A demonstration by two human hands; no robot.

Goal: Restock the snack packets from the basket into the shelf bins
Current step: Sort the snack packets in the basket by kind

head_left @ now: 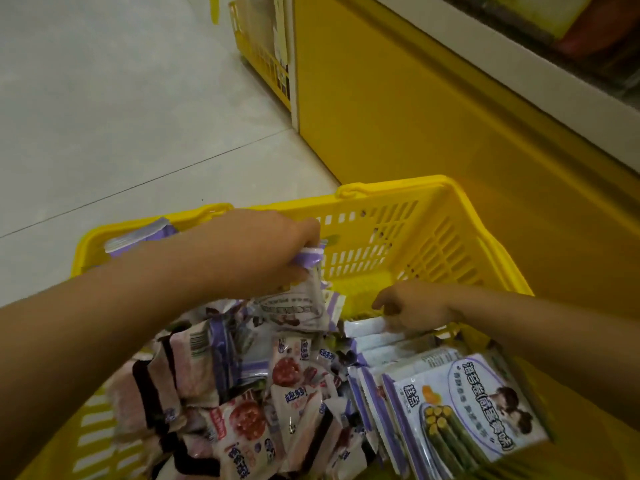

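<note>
Tiled floor [121,116], basket [398,192]: left hand [263,244] grips a purple packet [304,292]; right hand [412,306] seemingly pinches a white packet [367,327].

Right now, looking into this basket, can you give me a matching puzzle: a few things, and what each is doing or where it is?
1 left hand
2 right hand
3 basket
4 seaweed-roll packet

A yellow, slotted walls
B nearest the camera, lower right
C grips a purple-edged packet
D pinches the edge of a white packet

Pairs: 1-C, 2-D, 3-A, 4-B
</note>
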